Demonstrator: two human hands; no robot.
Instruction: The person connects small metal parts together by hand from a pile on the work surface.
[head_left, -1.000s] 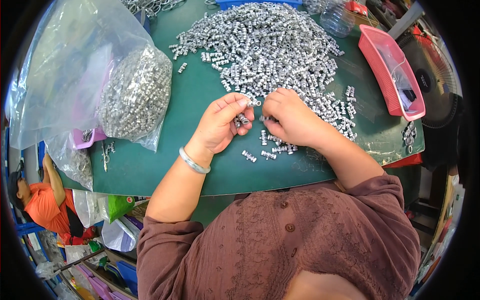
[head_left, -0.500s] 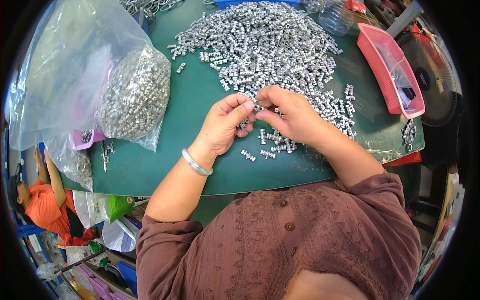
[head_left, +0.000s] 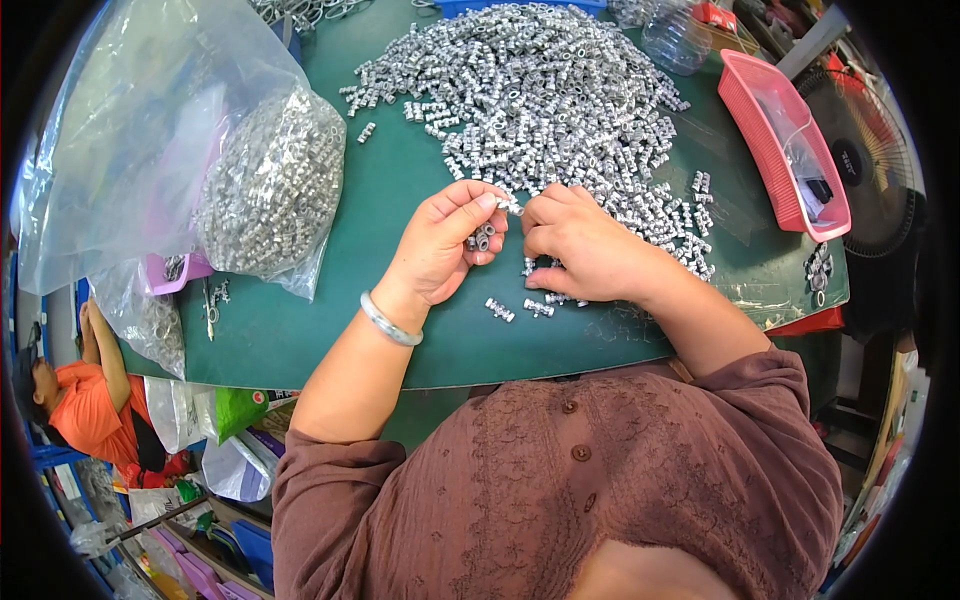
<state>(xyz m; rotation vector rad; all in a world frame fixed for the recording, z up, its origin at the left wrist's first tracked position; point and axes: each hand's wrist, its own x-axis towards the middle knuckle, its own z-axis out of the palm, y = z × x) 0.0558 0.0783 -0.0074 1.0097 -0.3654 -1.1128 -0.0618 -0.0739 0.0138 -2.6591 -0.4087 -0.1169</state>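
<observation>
My left hand (head_left: 450, 240) is closed on several small silver tubular metal fittings (head_left: 482, 238), cupped in its curled fingers. Another of these pieces (head_left: 508, 205) sticks out past its thumb and forefinger tips. Lower and to the right, my right hand (head_left: 580, 245) is bent down to the table, thumb and fingers pinching round a metal fitting (head_left: 528, 266) that shows only in part. Just below that hand, two loose fittings (head_left: 499, 310) lie on the green table (head_left: 380, 340). Beyond both hands rises a large heap of the same silver parts (head_left: 540, 100).
Left, a clear plastic bag (head_left: 275, 190) full of fittings stands by a pink-purple container (head_left: 175, 275). A pink basket (head_left: 790, 150) sits at the right edge, near a black fan (head_left: 870, 160). A person in orange (head_left: 95, 410) is off to the left.
My right hand has come away from the left fingertips and dropped toward the loose fittings on the table. The left hand stays nearly in place, still holding its fittings.
</observation>
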